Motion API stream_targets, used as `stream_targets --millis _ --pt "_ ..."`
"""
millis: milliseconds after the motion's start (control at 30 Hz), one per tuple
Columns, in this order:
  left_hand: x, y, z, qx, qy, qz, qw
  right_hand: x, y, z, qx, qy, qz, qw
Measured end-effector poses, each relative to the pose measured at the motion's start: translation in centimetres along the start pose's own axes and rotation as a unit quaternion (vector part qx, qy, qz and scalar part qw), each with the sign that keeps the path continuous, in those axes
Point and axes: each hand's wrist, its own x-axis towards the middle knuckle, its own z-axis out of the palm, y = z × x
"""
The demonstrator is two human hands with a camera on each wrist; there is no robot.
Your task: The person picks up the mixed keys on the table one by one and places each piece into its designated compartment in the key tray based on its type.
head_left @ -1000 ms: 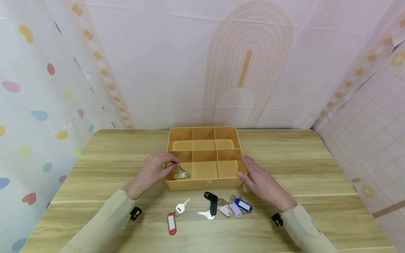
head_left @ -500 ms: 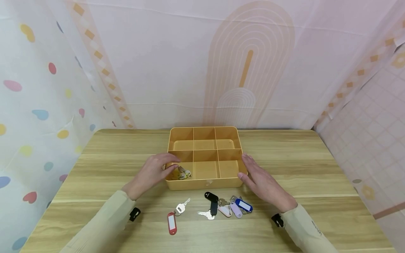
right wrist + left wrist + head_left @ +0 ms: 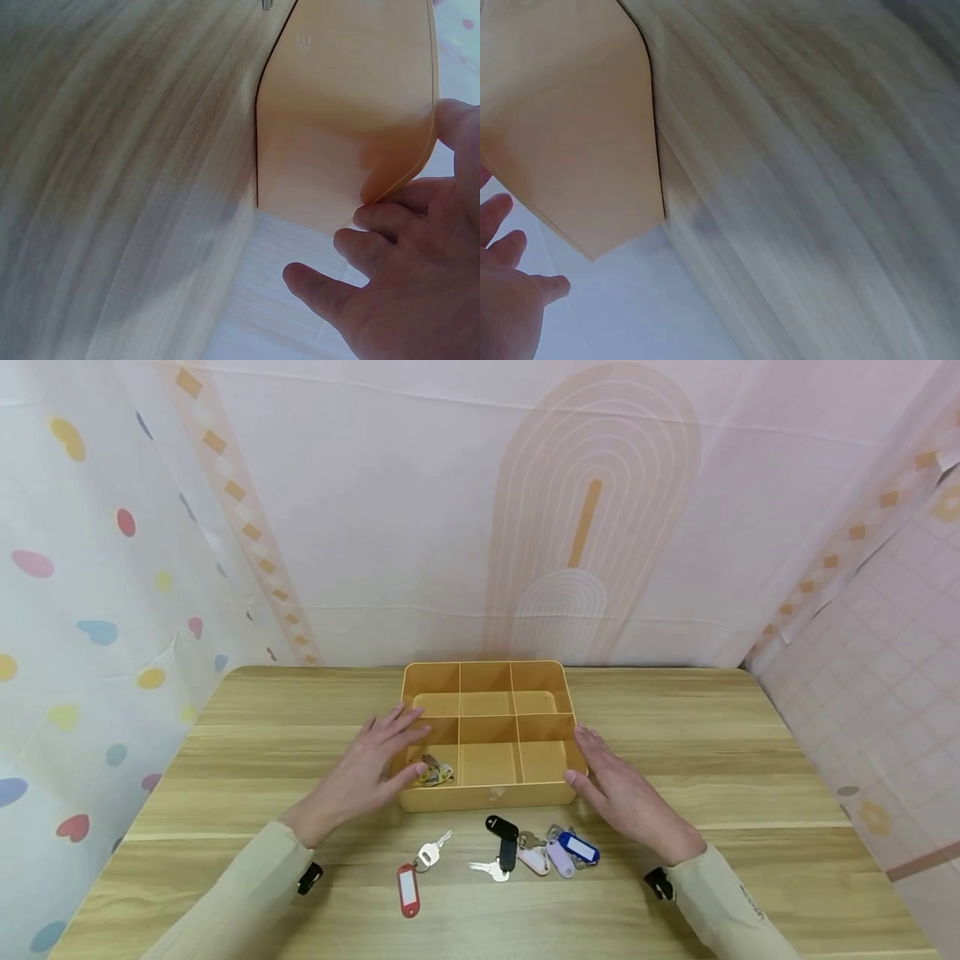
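Observation:
An orange box [image 3: 488, 797] with six compartments stands at the middle of the table. In its front left compartment lie keys with a yellow tag [image 3: 437, 773], partly hidden by a thumb. My left hand [image 3: 365, 768] hovers over that compartment's left edge, fingers spread and holding nothing. My right hand [image 3: 618, 785] rests with straight fingers against the box's right side; the right wrist view shows its fingertips [image 3: 375, 217] on the rim. In front of the box lie a key with a red tag [image 3: 408, 891], black tags [image 3: 507, 853], a lilac tag [image 3: 559, 857] and a blue tag [image 3: 579, 848].
A white-and-pink tag [image 3: 534, 860] lies among the pile, with a silver key [image 3: 491, 869] beside the black tags. Wooden tabletop [image 3: 675, 727] surrounds the box. A patterned cloth [image 3: 390, 527] hangs behind the table's back edge.
My left hand has let go of the yellow-tagged keys, which dropped into the front left compartment. Its fingers have spread and drawn slightly up and left. My right hand has stayed put.

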Motion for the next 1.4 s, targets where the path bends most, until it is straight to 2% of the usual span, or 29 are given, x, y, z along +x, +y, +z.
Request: stream_targets --millis 267,700,1067,1400 --pt "-1.6 0.6 -0.7 0.012 -0.020 -0.002 0.9997 0.0 0.0 0.0 0.002 0.000 0.001 1.0000" --pt "-4.0 1.6 -0.9 0.042 -0.029 0.024 0.9984 0.1 0.2 -0.1 -0.001 0.001 0.000 1.0000" --pt "-5.1 2.9 -0.5 0.047 -0.011 0.080 0.9957 0.1 0.3 -0.2 0.000 -0.002 0.003 1.0000" --pt "-6.1 3.4 -0.2 0.058 0.016 0.126 0.9902 0.1 0.2 -0.1 0.001 -0.002 0.004 1.0000"
